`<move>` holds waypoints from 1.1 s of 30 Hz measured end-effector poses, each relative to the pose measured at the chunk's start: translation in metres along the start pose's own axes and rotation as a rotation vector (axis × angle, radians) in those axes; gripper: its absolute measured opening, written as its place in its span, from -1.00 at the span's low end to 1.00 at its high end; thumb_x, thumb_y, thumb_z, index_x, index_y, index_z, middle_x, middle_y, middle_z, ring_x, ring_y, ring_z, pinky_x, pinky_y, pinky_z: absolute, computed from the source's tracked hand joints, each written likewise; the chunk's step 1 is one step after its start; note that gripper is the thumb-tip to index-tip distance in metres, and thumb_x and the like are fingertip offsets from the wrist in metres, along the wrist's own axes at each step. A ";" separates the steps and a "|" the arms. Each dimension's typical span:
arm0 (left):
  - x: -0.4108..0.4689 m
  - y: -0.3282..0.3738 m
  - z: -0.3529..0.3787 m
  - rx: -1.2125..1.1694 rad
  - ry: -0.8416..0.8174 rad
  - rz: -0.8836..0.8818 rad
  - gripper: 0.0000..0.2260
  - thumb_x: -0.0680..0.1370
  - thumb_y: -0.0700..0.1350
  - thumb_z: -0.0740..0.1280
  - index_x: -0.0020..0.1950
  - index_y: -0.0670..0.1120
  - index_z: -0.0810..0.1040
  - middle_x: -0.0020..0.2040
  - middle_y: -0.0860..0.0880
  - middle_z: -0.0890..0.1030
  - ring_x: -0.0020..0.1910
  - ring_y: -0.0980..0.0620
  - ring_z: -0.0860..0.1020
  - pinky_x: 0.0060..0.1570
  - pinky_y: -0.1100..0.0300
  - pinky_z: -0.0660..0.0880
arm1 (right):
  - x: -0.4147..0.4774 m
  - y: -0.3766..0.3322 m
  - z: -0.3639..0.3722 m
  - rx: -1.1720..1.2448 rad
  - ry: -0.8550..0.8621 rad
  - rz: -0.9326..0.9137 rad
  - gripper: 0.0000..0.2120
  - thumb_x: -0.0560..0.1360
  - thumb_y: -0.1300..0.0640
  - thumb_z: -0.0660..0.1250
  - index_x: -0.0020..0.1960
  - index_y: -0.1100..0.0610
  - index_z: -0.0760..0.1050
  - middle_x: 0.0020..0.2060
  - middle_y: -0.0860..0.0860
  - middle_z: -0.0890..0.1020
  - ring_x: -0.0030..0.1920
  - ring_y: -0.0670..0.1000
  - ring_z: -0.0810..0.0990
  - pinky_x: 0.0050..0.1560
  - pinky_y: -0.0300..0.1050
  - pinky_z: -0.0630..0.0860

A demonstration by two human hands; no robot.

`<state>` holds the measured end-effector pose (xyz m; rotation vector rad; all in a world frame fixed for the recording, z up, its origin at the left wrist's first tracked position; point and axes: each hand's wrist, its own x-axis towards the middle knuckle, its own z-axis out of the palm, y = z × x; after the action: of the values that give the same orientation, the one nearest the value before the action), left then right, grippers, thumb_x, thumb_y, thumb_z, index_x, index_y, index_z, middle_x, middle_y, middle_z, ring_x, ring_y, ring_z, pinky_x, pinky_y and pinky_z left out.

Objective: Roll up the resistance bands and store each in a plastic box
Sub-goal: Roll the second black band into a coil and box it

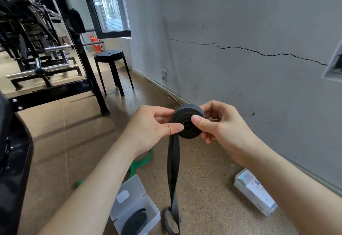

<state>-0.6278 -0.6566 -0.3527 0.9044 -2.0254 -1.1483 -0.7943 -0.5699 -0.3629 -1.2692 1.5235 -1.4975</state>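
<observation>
Head view, black band roll (187,122) pinched between both hands (148,125)

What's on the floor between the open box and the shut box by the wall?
In the head view, the black band's loose tail hangs down there, its end resting on the floor; nothing else.

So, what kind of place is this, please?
Probably a gym: a black weight rack with a steel barbell stands at the left, and a black resistance band and a green band are in view.
</observation>
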 end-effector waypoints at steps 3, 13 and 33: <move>-0.002 0.004 0.001 0.294 0.043 0.077 -0.75 0.34 -0.16 0.56 -0.14 0.18 0.65 -0.31 0.21 0.63 -0.25 0.24 0.64 -0.18 0.36 0.56 | 0.001 -0.006 -0.007 -0.363 -0.128 -0.071 -0.82 0.46 0.13 0.46 0.01 0.11 0.52 -0.18 -0.04 0.62 -0.29 -0.09 0.60 -0.28 -0.17 0.52; -0.006 0.010 0.020 0.798 -0.090 0.201 -0.77 0.39 0.02 0.45 0.05 0.12 0.64 -0.17 0.00 0.66 -0.10 -0.10 0.58 -0.17 0.13 0.50 | -0.005 -0.018 0.004 -1.038 -0.217 -0.213 -0.81 0.46 -0.02 0.42 0.05 0.00 0.63 -0.16 -0.01 0.64 -0.12 0.04 0.57 -0.11 -0.04 0.53; -0.002 0.001 0.004 0.186 0.078 0.055 -0.68 0.33 -0.19 0.57 -0.12 0.21 0.62 -0.32 0.29 0.62 -0.25 0.37 0.59 -0.22 0.54 0.46 | 0.001 -0.006 -0.005 -0.464 -0.010 -0.110 -0.84 0.43 0.20 0.49 -0.08 0.12 0.52 -0.27 0.03 0.60 -0.43 0.03 0.64 -0.35 -0.04 0.63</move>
<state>-0.6304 -0.6529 -0.3543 0.9615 -2.1043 -0.8924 -0.7976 -0.5681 -0.3566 -1.6392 1.8914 -1.2365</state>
